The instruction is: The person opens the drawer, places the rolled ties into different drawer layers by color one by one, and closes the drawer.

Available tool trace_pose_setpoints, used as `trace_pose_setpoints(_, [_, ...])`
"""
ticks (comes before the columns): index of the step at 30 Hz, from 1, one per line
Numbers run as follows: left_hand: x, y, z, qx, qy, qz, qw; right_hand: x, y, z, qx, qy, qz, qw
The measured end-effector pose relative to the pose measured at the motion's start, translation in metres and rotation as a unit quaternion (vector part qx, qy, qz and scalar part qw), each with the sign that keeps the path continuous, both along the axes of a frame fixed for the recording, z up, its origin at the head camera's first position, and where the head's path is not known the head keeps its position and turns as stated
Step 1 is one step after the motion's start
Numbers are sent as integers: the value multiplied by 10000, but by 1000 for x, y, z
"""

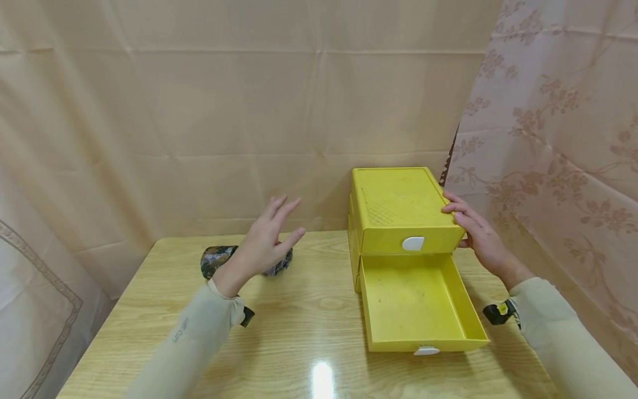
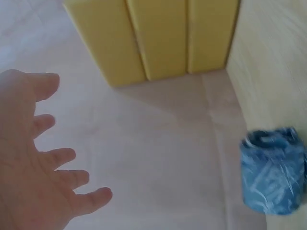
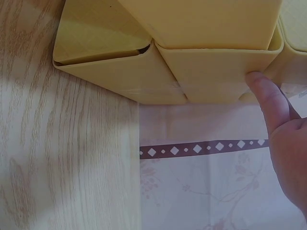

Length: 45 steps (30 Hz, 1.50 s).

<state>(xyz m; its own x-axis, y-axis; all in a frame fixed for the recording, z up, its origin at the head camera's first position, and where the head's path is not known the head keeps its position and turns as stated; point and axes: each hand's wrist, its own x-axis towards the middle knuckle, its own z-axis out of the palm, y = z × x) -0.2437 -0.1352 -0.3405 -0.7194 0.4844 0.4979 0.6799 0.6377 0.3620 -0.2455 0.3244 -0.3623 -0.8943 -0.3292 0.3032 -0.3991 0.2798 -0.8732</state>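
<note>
A yellow drawer cabinet (image 1: 394,194) stands at the right of the table, its top drawer closed. Below that, a yellow drawer (image 1: 413,299) with a white tab handle is pulled far out. My right hand (image 1: 480,238) rests against the cabinet's right side, fingers at the top edge; the right wrist view shows a thumb (image 3: 268,96) touching the side wall. My left hand (image 1: 266,244) is raised with fingers spread, holding nothing. Behind it lies a camouflage-patterned cloth roll (image 1: 215,260), partly hidden by the hand. It looks blue in the left wrist view, where the roll (image 2: 273,177) sits apart from the fingers.
The wood-grain table (image 1: 299,321) carries the cabinet and the roll. A beige curtain (image 1: 239,111) hangs along its back edge, and a floral curtain (image 1: 563,138) hangs at the right. Wrist cameras are strapped at both sleeves.
</note>
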Motion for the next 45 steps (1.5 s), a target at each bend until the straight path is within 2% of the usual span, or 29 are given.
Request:
trace_pose_setpoints(7, [-18,-12,-17,-133,-937,443,9945,0,0,2,-26,-19,-29,10000])
trace_pose_setpoints(15, [-37,-26,-45,175,-1996,807,9764,1,1,0,-76,30,54,10000])
trace_pose_setpoints(22, [-54,-35,-73,468,-2345,1011,9657,1,0,-1,-44,19,43,10000])
trace_pose_setpoints(26, [-60,-37,-84,719,-2625,1028,9568,0,1,-3,-58,-9,30,10000])
trace_pose_setpoints(33, [-62,-38,-92,855,-3130,1150,9389,-1,1,-3,-33,29,51,10000])
trace_pose_setpoints(38, [-65,-38,-97,829,-3217,1197,9356,-2,1,-1,-60,60,71,9999])
trace_pose_setpoints(45, [-65,-39,-108,727,-3577,1292,9220,1,1,-3,-59,21,51,10000])
